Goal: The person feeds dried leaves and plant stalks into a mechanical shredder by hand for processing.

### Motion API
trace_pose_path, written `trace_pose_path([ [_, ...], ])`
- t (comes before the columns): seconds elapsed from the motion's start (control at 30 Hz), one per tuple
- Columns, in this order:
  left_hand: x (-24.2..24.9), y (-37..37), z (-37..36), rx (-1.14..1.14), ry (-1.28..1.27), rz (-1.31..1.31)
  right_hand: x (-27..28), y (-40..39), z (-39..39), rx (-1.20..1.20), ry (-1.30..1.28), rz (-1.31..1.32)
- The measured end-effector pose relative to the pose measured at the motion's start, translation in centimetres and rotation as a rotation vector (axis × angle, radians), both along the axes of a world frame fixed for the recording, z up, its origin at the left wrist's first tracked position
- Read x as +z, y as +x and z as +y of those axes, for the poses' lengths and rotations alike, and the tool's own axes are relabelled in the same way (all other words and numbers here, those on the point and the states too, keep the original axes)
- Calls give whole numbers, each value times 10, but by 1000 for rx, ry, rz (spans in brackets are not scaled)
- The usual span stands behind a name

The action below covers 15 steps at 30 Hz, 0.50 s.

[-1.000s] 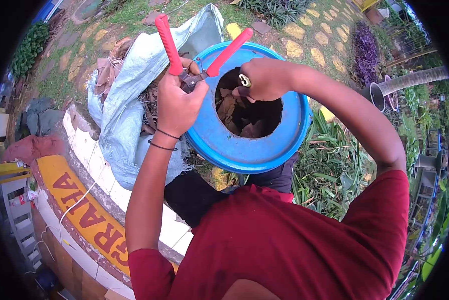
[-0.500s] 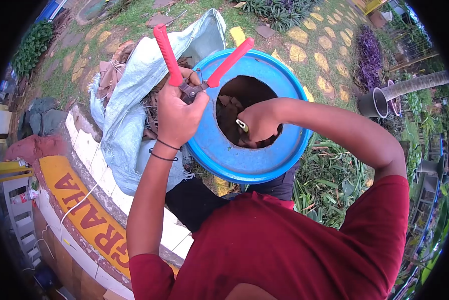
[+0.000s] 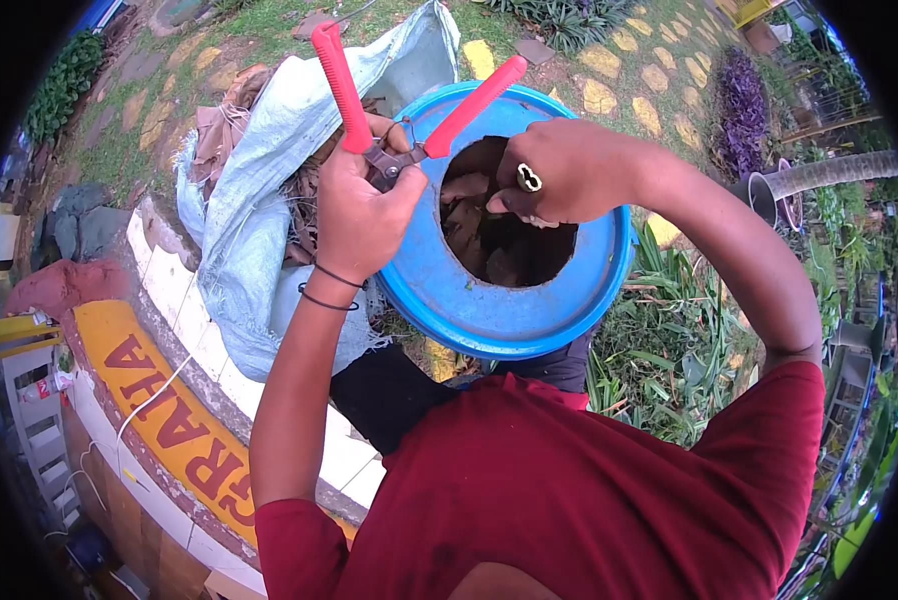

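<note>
My left hand [image 3: 367, 212] is closed around the metal end of a pair of pruning shears [image 3: 476, 106], whose two red handles point up and spread apart. The blades are mostly hidden by my fingers. My right hand [image 3: 579, 172] is closed at the opening of a blue plastic barrel [image 3: 509, 325]. A stalk [image 3: 530, 178] with a pale, hollow-looking cut end pokes out of that fist; the rest of it is hidden. Brown dry leaves [image 3: 466, 220] lie inside the barrel, below my right hand.
A pale blue woven sack [image 3: 244, 270] with dry leaves stands left of the barrel, against a white-tiled curb [image 3: 231, 370]. Grass and yellow stepping stones [image 3: 599, 97] spread beyond. Cut greenery [image 3: 659, 370] lies at the right. A grey pot [image 3: 762, 200] lies further right.
My right hand has risen out of the barrel's opening, up and to the right, with the stalk in it. My left hand and the shears have shifted only slightly.
</note>
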State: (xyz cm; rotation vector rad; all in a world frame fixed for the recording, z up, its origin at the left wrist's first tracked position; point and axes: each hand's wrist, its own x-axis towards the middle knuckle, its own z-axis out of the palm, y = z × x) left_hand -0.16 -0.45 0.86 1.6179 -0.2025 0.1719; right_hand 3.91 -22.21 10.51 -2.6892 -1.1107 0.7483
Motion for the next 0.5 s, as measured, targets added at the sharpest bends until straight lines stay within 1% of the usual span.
trace_pose_path([
  [0.03,-1,1,1,-8,15,7,3,3,4,-130,-78,305],
  [0.07,-2,1,1,-17,30,15,2,2,7,-136,-76,306],
  [0.13,-1,0,-1,-15,-1,4,-3,1,11,-137,-203,679],
  [0.2,-1,1,-2,-8,-31,-12,-18,0,13,-165,-178,721],
  [0.27,-3,1,-2,4,-58,2,-52,3,14,-137,-347,736],
  [0.3,-3,1,-3,-4,-58,-3,-71,-3,15,-145,-344,731],
  [0.33,-2,1,-3,-5,-67,10,-91,-11,17,100,-469,361],
  [0.37,-1,0,-3,-4,-71,27,-99,-15,19,342,-577,-17],
  [0.4,-1,1,-1,-5,-66,21,-96,-13,21,340,-573,-23],
  [0.47,-3,0,0,-27,-32,-5,-89,-6,22,300,-462,-224],
  [0.5,-2,0,0,-22,-32,-7,-79,4,13,227,-280,-327],
])
